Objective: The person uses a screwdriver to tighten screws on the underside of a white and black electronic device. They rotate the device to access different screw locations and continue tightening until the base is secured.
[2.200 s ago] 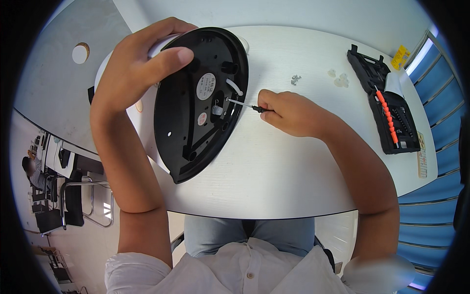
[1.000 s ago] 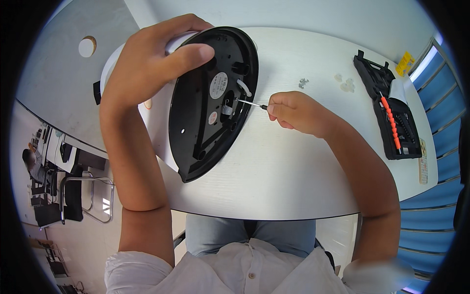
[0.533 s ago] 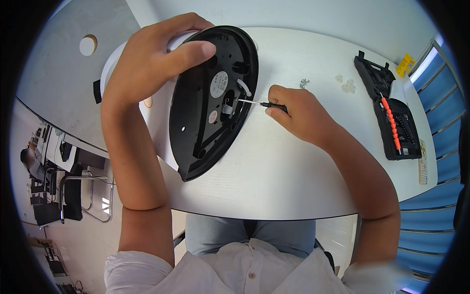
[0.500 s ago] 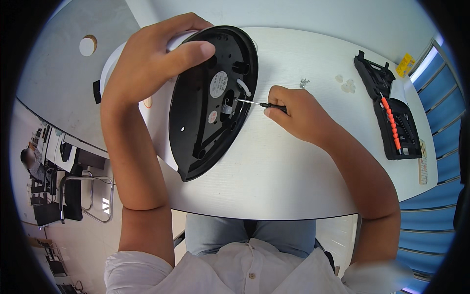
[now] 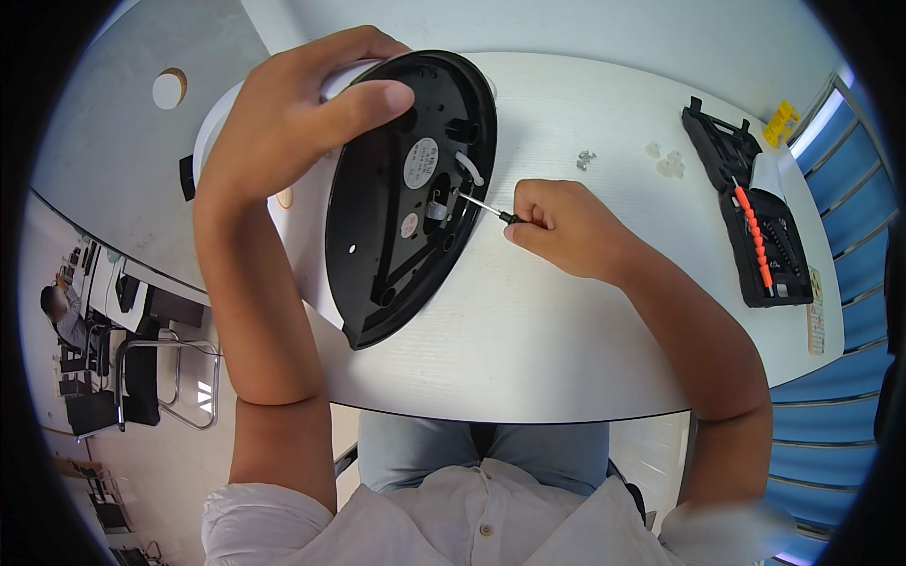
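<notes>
A white appliance lies tipped on its side on the white table (image 5: pixel 528 330), its black oval underside (image 5: pixel 396 217) facing me. My left hand (image 5: pixel 293 123) grips the top rim of that base, thumb pressed on the black plate. My right hand (image 5: pixel 562 226) is closed around a small screwdriver (image 5: pixel 486 208). Its thin metal shaft points left, and the tip sits in a recess near the middle of the base, beside a round white label (image 5: pixel 421 162).
An open black tool case (image 5: pixel 755 222) with an orange-handled row of bits lies at the table's right end. A few small loose screws (image 5: pixel 585 160) and pale plastic bits (image 5: pixel 665 162) lie behind my right hand. Blue chair slats stand at the right.
My right hand shifted slightly on the screwdriver while its tip stayed at the base. The appliance and my left hand have held nearly still over the last second.
</notes>
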A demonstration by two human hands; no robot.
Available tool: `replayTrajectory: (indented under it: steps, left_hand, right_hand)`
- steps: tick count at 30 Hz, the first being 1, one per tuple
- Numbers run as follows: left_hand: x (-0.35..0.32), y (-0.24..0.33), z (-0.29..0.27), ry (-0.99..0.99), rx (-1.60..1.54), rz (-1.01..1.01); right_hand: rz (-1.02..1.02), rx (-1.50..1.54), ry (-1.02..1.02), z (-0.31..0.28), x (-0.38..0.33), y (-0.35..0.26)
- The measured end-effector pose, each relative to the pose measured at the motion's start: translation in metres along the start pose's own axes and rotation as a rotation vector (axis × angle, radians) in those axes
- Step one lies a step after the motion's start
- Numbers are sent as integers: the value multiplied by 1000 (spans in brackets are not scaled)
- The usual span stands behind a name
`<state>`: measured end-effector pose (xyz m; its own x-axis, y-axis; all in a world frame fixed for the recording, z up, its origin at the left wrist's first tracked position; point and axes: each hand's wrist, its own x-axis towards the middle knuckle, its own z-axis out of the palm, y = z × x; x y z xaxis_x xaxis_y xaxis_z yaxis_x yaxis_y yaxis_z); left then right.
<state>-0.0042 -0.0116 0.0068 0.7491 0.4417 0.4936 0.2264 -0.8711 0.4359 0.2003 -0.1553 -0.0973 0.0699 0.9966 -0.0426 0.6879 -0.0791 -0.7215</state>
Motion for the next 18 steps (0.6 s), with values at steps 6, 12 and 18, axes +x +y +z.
replayTrajectory:
  steps: [6,12,18]
  left_hand:
    - [-1,-2,0,11,14,-1]
    - [-2,-1,0,19,14,-2]
    - [-1,-1,0,11,13,-2]
  right_hand:
    - [-18,-35,90,3,1,2]
    - [30,-39,111,-3,-2,-5]
    - [-43,-130,175,-1,1,-3]
